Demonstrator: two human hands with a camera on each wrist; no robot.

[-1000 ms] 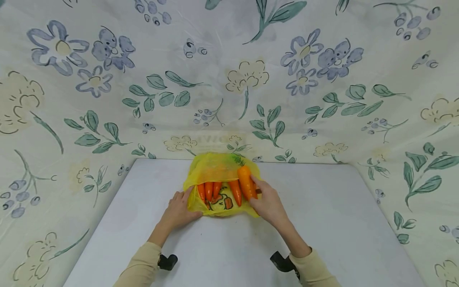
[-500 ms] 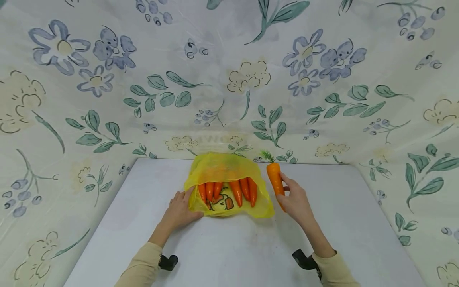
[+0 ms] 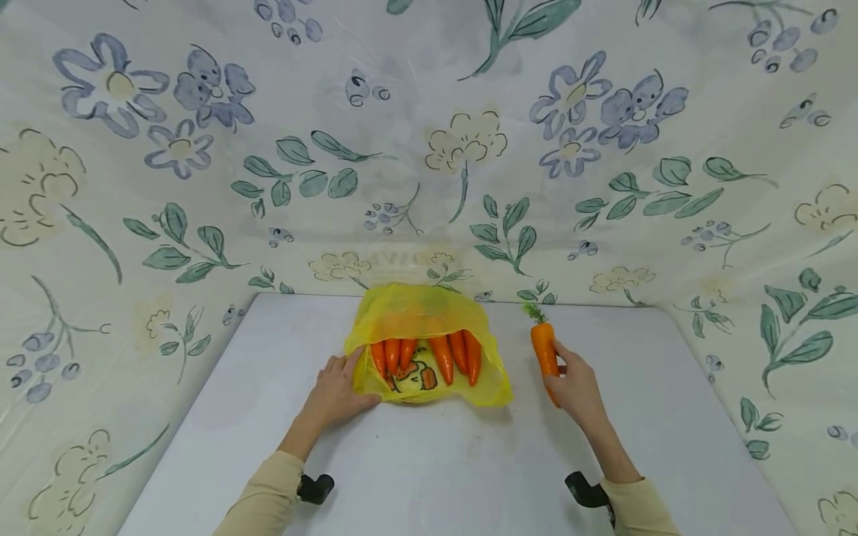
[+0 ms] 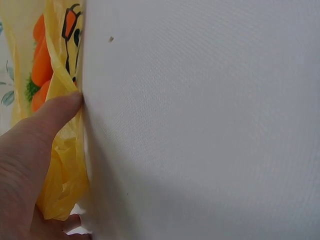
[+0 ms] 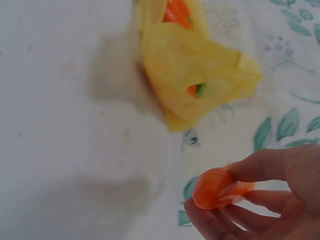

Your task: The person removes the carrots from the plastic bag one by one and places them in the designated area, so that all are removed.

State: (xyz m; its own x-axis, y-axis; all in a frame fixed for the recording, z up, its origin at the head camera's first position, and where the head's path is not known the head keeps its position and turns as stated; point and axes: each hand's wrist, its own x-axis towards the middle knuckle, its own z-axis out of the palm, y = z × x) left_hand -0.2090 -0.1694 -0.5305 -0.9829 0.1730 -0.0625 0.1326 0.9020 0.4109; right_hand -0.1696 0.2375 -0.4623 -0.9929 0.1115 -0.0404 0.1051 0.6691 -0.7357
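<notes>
- The carrot (image 3: 544, 348) is right of the bag, towards the table's far edge, its green fronds (image 3: 535, 313) pointing to that edge and its tip nearer the person.
- The right hand (image 3: 578, 388) grasps it, thumb on 1 side and fingers on the other.
- The yellow bag (image 3: 497, 383) lies near the middle of the far edge, its mouth towards the near edge.
- In the mouth show 6 orange tips (image 3: 442, 361), 3 on each side of a printed drawing (image 3: 415, 377).
- The left hand (image 3: 338, 391) grips the bag's left side between thumb and fingers.
- Each wrist bears a black device (image 3: 316, 489), below a beige sleeve (image 3: 264, 499).
- Beyond the white table (image 3: 436, 476) hangs a floral cloth (image 3: 402, 249).
</notes>
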